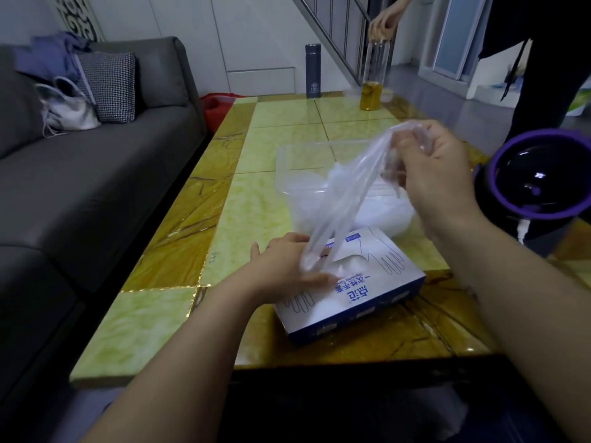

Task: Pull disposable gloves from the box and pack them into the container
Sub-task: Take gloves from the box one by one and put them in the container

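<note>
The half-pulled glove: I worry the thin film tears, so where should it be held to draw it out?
Probably the gathered strand of the glove just above the box opening, coming from the left, where the left hand pinches it: the film is bunched tight there. The right hand grips the upper end.

Glove box [377, 290], blue and white, lies flat nearest; clear glove [343, 203] stretches up from its slot; clear container [281, 167] (part-filled) just beyond.
</note>
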Demonstrator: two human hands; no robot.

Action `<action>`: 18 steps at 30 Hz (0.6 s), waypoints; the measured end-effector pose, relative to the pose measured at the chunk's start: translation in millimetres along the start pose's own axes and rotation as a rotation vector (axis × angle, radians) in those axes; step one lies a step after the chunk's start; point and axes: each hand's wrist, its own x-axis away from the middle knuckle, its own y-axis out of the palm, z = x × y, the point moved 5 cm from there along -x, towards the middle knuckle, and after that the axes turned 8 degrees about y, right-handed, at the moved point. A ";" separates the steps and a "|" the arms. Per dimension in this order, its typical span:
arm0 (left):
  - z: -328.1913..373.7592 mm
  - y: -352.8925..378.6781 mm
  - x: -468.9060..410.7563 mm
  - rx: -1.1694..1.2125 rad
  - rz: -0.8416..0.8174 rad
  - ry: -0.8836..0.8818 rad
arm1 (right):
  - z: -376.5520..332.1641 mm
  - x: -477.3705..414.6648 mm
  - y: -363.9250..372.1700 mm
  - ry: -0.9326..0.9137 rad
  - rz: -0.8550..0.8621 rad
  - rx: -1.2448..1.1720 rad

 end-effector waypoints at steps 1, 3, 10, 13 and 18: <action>4.1 -4.2 3.6 0.103 0.012 0.021 | 4.0 -1.7 -1.5 0.076 0.000 -0.080; 11.1 -12.4 10.8 0.416 0.024 0.096 | 12.5 -1.7 0.8 0.248 -0.051 -0.205; 11.8 -36.7 12.7 1.180 0.186 0.098 | 24.5 17.4 13.8 0.471 -0.320 -0.151; 12.2 -39.1 12.2 1.432 0.340 0.012 | 27.1 25.4 15.5 0.493 -0.432 -0.022; 8.4 -41.0 5.2 1.643 0.540 0.009 | 34.6 36.4 11.8 0.692 -0.663 -0.102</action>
